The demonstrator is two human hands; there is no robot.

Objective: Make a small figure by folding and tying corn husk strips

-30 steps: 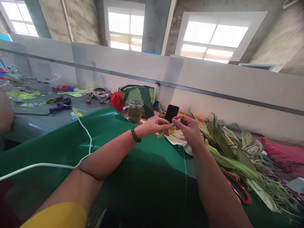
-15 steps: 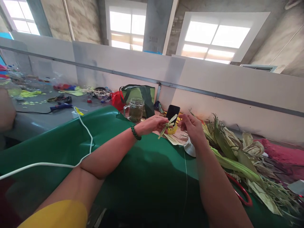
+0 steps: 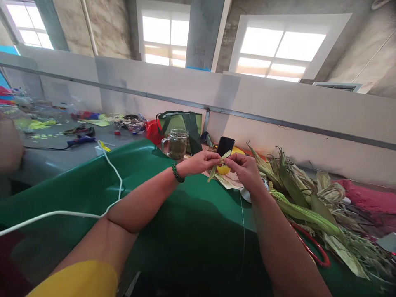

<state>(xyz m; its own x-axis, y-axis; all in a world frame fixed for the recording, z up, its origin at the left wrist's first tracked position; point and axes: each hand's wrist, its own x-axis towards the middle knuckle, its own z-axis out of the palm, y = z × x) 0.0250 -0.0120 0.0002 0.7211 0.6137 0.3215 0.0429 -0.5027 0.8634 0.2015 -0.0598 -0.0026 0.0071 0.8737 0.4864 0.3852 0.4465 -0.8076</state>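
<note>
My left hand (image 3: 201, 162), a green bead bracelet (image 3: 177, 172) on its wrist, pinches a small bundle of pale green corn husk strips (image 3: 212, 174). One strip points up between the hands and another hangs below. My right hand (image 3: 247, 170) is closed at the bundle's right side, thumb and finger pressed on it; fingertip detail is too small to make out. Partly behind the right wrist stands a white spool (image 3: 246, 195), and a thin thread (image 3: 243, 222) runs down over the green cover (image 3: 192, 214). A dark phone (image 3: 225, 145) leans just behind the hands.
Corn husks (image 3: 309, 198) pile up on the right, with a red-handled tool (image 3: 312, 246) under them. A glass mug (image 3: 177, 144) and a green bag (image 3: 185, 123) stand at the back. A white cable (image 3: 114, 169) crosses the left side; a blue glue gun (image 3: 81, 140) lies beyond.
My right hand has moved left and its fingers now meet the husk bundle beside my left hand. The left hand has stayed nearly in place, still pinching the husk.
</note>
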